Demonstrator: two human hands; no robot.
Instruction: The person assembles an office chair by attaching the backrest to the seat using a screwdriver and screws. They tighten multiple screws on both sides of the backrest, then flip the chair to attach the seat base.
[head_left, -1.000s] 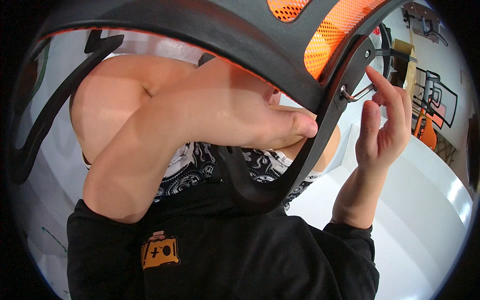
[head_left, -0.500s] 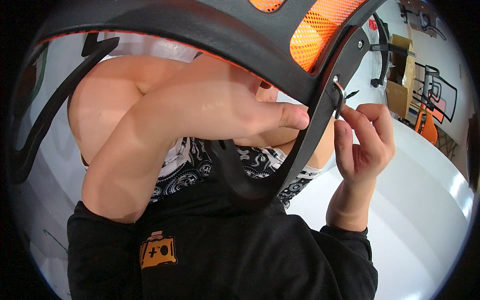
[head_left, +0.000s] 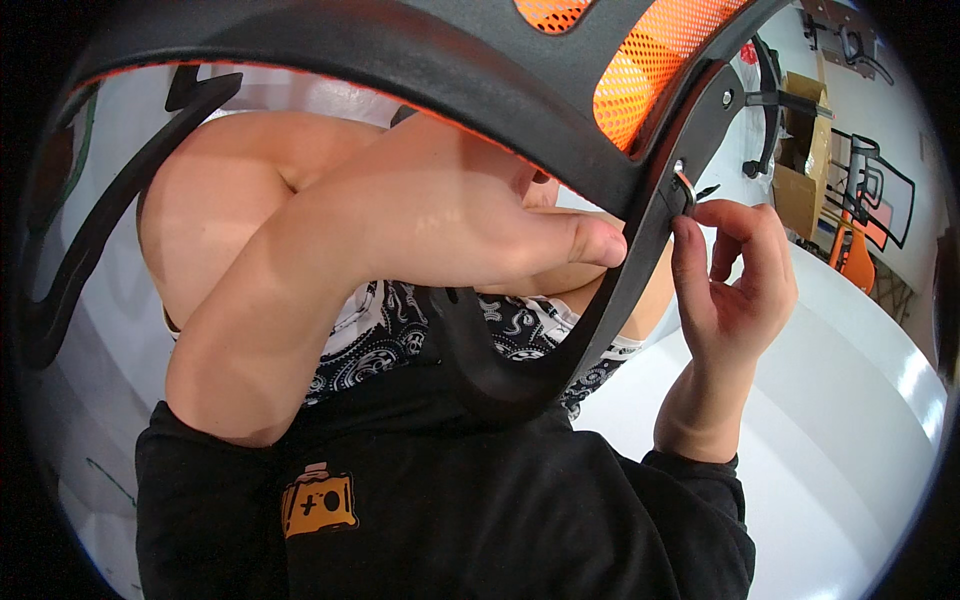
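Note:
A chair back with a black plastic frame (head_left: 400, 62) and orange mesh (head_left: 655, 70) leans across the top of my view. A curved black armrest (head_left: 590, 330) runs along its right side, against the frame. My left hand (head_left: 490, 220) is closed around the armrest, its thumb pressing on the near face; the other fingers are mostly hidden under the frame. At a hole in the armrest's upper part sits a small bent metal hex key (head_left: 685, 188). My right hand (head_left: 740, 275) pinches its lower end between thumb and index finger, the other fingers curled.
Another black armrest (head_left: 110, 215) stands at the left. A bolt (head_left: 727, 97) shows near the armrest's top end. On the far right are an open cardboard box (head_left: 800, 180), a black chair base (head_left: 765, 100) and an orange chair part (head_left: 853, 255). My bare legs are folded beneath the chair.
The chair back and armrest have shifted slightly right, my left hand with them. My right thumb and index finger have closed together on the hex key, which has turned a little.

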